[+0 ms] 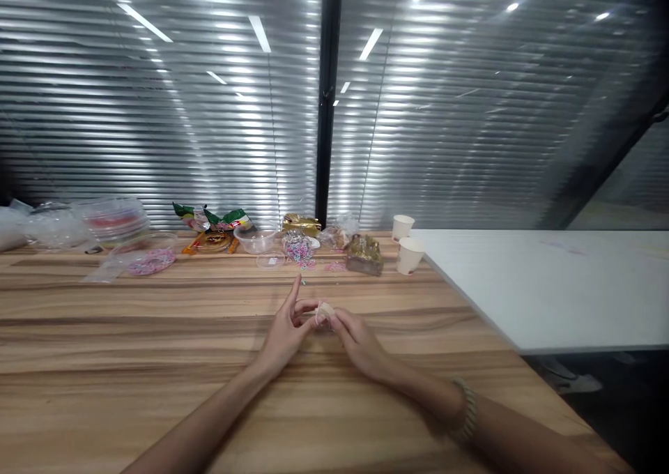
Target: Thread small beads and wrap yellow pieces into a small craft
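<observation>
Above the middle of the wooden table (pixel 172 383), my left hand (pixel 285 331) and my right hand (pixel 363 345) meet at a small pale object (pixel 325 310). A thin light loop, like a rubber band, seems to run around it. My left index finger points up and away, while the thumb and another finger close on the object's left side. My right thumb and fingers pinch it from the right. Its exact kind is too small to make out. On my right forearm sits a pale twisted band (pixel 467 410).
Along the back lie plastic containers (pixel 116 219), pink bands (pixel 152 261), green snack packets (pixel 214 219), a clear bowl (pixel 256 240), a bag of colourful bands (pixel 299 247) and a gold-and-brown package (pixel 364 254). Two paper cups (pixel 410 256) stand right of them, near a white table (pixel 564 289).
</observation>
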`<action>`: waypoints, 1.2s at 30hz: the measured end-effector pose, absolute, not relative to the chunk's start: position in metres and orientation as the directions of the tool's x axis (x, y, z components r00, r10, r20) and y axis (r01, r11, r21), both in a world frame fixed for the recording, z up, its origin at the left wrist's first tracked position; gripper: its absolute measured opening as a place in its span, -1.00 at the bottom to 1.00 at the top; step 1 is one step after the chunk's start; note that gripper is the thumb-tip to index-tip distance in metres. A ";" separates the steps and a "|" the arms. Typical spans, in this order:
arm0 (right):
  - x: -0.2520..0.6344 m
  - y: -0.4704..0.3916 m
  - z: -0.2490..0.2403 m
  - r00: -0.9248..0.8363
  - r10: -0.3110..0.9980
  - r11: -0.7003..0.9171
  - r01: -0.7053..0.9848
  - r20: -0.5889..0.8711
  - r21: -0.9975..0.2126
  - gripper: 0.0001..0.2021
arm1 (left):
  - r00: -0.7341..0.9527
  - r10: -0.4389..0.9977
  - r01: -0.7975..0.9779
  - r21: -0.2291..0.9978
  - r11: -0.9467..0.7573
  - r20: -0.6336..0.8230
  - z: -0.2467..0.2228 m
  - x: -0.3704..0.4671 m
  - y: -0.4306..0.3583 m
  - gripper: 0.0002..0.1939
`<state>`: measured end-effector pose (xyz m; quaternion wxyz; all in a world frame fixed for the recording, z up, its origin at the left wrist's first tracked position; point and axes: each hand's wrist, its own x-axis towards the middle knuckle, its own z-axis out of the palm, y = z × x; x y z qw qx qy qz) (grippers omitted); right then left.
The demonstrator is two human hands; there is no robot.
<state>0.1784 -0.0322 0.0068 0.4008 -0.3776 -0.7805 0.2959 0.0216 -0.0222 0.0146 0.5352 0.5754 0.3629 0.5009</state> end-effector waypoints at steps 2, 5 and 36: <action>0.179 -0.032 0.006 -0.405 0.821 0.549 0.363 0.403 -0.752 -0.70 | 0.226 0.958 -0.127 0.980 -0.151 0.177 0.015 0.023 -0.024 -0.09; 0.178 -0.032 0.006 -0.423 0.816 0.556 0.385 0.394 -0.737 -0.70 | 0.220 0.962 -0.149 0.980 -0.131 0.162 0.016 0.024 -0.026 -0.10; 0.179 -0.033 0.005 -0.314 0.847 0.530 0.452 0.428 -0.718 -0.72 | 0.288 0.932 0.153 0.950 -0.271 0.219 0.018 0.019 -0.025 -0.20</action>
